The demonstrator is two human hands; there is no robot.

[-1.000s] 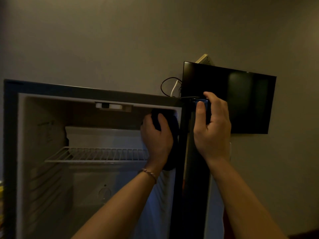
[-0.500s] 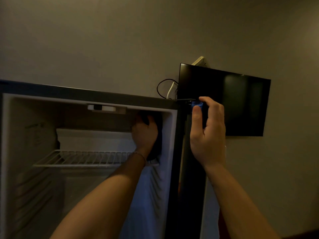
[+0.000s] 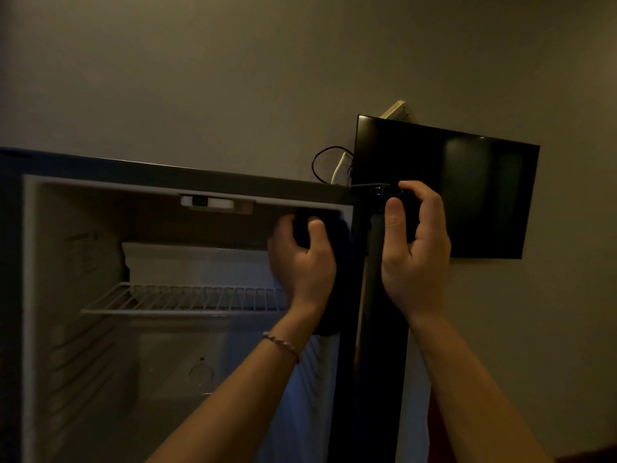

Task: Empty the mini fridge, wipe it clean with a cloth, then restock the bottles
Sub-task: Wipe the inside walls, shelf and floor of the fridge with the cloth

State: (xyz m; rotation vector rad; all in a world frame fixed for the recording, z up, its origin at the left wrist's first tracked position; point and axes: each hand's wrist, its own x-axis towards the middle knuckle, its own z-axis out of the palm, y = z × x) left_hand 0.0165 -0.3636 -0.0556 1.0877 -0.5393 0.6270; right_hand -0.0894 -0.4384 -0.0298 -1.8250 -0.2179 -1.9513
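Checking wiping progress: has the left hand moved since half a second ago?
Yes. The left hand came back out toward the fridge's front frame, away from the rear wall.

Dark blue cloth [image 3: 337, 238], white wire shelf [image 3: 187, 300], black fridge door [image 3: 380, 362] (edge-on), black screen [image 3: 467, 195]

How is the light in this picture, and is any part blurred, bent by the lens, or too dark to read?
Head view: the light is dim and warm. The mini fridge is blurred at its left edge, and its top line slants from the wide lens. The dark cloth in the left hand is nearly lost in shadow. The TV screen carries faint reflections. The right hand is fairly sharp.
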